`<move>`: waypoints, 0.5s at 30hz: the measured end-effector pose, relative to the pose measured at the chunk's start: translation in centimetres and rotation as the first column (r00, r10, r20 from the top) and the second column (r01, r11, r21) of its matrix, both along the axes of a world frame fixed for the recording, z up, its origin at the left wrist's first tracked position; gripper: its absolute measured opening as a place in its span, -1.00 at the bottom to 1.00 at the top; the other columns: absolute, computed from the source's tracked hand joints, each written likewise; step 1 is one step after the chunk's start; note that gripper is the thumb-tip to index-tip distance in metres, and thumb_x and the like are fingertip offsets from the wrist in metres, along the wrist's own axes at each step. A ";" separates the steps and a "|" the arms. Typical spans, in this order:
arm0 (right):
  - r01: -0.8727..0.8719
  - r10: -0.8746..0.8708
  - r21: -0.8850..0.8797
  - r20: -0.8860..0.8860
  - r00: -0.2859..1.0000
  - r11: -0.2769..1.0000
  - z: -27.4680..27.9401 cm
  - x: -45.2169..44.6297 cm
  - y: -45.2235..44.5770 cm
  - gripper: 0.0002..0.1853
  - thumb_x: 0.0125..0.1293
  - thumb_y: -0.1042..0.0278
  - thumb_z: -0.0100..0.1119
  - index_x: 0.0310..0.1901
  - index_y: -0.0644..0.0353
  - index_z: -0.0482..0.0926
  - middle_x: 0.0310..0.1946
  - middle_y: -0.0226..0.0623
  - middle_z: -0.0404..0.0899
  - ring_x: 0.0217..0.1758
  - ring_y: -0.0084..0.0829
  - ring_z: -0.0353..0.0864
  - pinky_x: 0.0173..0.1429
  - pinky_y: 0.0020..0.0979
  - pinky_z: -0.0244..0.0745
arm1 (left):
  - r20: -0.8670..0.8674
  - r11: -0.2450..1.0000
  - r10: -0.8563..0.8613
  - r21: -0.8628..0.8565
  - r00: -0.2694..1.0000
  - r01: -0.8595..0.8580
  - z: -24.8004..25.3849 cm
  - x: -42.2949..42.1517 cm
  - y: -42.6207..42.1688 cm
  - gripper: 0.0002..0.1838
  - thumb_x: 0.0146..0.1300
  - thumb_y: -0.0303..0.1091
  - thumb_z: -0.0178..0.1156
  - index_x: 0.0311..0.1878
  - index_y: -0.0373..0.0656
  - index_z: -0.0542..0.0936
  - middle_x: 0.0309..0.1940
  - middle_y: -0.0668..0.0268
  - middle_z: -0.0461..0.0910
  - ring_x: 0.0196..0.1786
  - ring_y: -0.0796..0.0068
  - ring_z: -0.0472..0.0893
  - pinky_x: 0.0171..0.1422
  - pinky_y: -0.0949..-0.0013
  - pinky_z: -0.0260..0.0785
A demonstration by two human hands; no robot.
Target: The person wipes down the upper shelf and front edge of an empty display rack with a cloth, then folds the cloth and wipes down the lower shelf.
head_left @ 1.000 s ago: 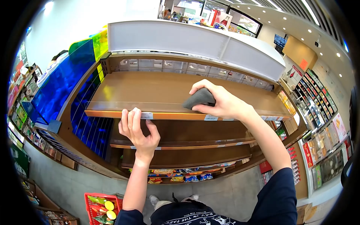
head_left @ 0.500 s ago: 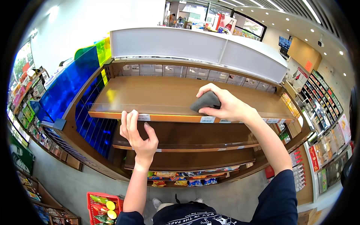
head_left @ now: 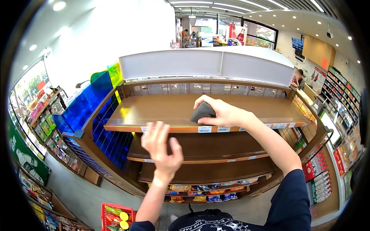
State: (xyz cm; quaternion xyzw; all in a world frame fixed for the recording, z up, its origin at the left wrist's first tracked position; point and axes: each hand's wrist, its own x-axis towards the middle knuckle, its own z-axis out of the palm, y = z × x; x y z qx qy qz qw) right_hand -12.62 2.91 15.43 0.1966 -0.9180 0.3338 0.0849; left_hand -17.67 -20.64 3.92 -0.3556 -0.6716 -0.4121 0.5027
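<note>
My right hand [head_left: 221, 112] grips a dark grey folded cloth [head_left: 203, 111] between thumb and fingers. The cloth rests on the brown top shelf [head_left: 162, 107], close to its front edge. Nearer the left end, my left hand [head_left: 163, 150] is held up in front of the shelf edge, fingers apart and slightly blurred, with nothing in it. Whether its fingertips touch the edge, I cannot tell. White price labels [head_left: 204, 129] sit along the front strip of the shelf.
Lower brown shelves [head_left: 200, 146] sit below, with snack bags [head_left: 200, 198] at the bottom. A red basket [head_left: 103, 216] of packets stands on the floor at left. Blue translucent panels [head_left: 90, 96] flank the rack's left side. A person [head_left: 298, 79] is at the far right.
My left hand has moved right along the shelf front, its fingers spreading. The right hand keeps the cloth at about the same spot on the shelf. The camera view has shifted.
</note>
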 end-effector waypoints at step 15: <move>0.012 -0.012 0.005 -0.014 1.000 1.000 -0.2 0.8 0.6 -0.56 0.38 0.31 0.36 0.16 0.17 0.37 -0.13 -0.19 0.68 -0.07 -0.33 0.67 0.02 -0.28 0.57 | -0.040 0.989 -0.149 -0.026 0.988 0.148 -1.1 1.4 7.9 -0.66 0.13 -0.52 0.32 0.01 -0.15 0.61 -0.02 0.22 0.51 0.09 0.16 0.51 0.39 -0.03 0.26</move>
